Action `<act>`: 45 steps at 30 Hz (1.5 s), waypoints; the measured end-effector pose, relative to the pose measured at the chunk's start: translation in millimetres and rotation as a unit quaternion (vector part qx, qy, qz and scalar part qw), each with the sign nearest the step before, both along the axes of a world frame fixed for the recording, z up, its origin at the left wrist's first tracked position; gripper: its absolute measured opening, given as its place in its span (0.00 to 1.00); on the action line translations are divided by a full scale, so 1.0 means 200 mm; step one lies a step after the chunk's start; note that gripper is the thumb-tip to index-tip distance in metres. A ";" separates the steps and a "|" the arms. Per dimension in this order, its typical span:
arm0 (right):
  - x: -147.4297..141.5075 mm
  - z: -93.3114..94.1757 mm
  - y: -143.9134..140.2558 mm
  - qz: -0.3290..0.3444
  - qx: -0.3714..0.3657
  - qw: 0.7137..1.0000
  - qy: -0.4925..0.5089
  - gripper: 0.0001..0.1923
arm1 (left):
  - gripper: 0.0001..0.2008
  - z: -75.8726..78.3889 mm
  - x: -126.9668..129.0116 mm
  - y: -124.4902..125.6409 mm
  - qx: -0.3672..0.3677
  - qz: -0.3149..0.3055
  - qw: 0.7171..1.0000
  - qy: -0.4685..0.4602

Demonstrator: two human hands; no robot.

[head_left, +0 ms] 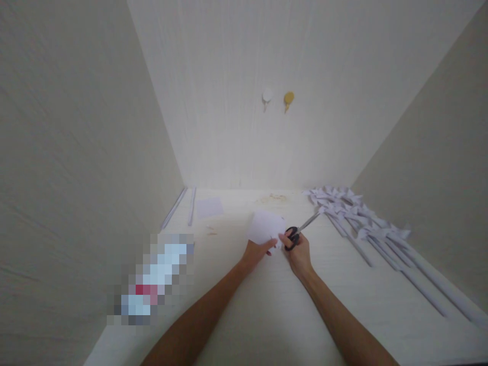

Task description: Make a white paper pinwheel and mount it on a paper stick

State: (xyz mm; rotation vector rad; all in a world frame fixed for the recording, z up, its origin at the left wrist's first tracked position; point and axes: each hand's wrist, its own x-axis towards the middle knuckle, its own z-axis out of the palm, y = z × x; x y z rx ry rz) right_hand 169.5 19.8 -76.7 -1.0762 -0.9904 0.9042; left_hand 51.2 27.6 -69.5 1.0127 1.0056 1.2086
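Observation:
A white sheet of paper [267,227] is pinched at its near edge by my left hand [258,252], thumb on top. My right hand [299,251] is closed around a pair of scissors [301,230] with black handles. The blades point away to the upper right, apart from the sheet. My right thumb and finger are close to the sheet's right corner; whether they touch it is hard to tell.
Several paper pinwheels [343,208] on rolled paper sticks [425,293] lie piled at the right. Another paper sheet [209,207] and two paper rolls [191,206] lie at the back left. Thin scraps [276,197] are near the back wall. A blurred object [156,279] lies at the left.

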 end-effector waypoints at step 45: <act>-0.04 0.01 -0.01 0.106 -0.050 0.992 -0.056 0.13 | 0.11 0.03 -0.06 -0.02 -0.027 0.063 0.994 0.088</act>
